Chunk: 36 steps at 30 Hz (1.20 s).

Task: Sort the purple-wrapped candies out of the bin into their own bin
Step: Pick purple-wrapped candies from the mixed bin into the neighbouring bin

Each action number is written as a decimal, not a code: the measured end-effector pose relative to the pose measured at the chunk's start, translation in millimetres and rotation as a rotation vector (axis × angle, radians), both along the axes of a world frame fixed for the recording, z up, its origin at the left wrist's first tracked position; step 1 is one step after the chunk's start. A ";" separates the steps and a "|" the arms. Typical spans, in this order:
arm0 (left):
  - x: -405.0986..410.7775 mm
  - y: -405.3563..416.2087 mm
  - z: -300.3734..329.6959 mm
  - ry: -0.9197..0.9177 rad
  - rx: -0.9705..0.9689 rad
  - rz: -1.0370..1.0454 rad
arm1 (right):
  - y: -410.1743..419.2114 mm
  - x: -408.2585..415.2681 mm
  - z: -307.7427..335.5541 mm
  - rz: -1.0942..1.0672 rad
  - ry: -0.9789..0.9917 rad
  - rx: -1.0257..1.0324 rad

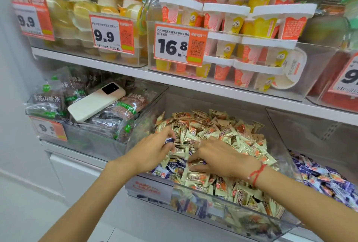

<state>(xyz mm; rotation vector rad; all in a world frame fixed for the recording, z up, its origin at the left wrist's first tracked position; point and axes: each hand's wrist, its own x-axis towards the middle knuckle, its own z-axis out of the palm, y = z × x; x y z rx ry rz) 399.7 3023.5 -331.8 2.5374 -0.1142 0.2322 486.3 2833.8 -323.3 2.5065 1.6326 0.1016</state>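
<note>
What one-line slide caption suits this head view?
Left hand pinches a purple candy while right hand rummages the clear candy bin.

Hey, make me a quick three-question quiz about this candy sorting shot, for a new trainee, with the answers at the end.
1. True or false: the left hand holds a purple-wrapped candy.
2. Which bin already holds mostly purple candies? A) the bin on the right B) the bin with the phone on top C) the shelf above
3. Fill in: the right hand rests among the cream-wrapped candies in the ______ bin.

Key: 1 true; 2 A; 3 middle
</note>
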 end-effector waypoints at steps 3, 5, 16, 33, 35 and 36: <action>3.8 3.0 -4.8 0.129 0.028 -0.059 | -21.4 -1.0 11.8 0.053 0.051 -0.083; 10.7 5.3 -7.7 0.242 0.140 -0.137 | -38.6 -4.3 16.6 0.036 0.130 -0.147; 20.0 -6.4 1.0 0.231 0.522 -0.080 | -3.6 4.4 30.1 -0.045 0.259 0.224; -39.4 3.4 21.4 -0.370 -0.129 0.325 | 30.9 15.6 -13.5 0.198 0.033 -0.032; -39.7 5.4 17.0 -0.378 -0.110 0.325 | 30.0 17.5 -13.7 0.162 0.088 -0.020; -39.2 6.0 15.5 -0.383 -0.087 0.324 | 29.6 17.0 -12.6 0.135 0.110 -0.034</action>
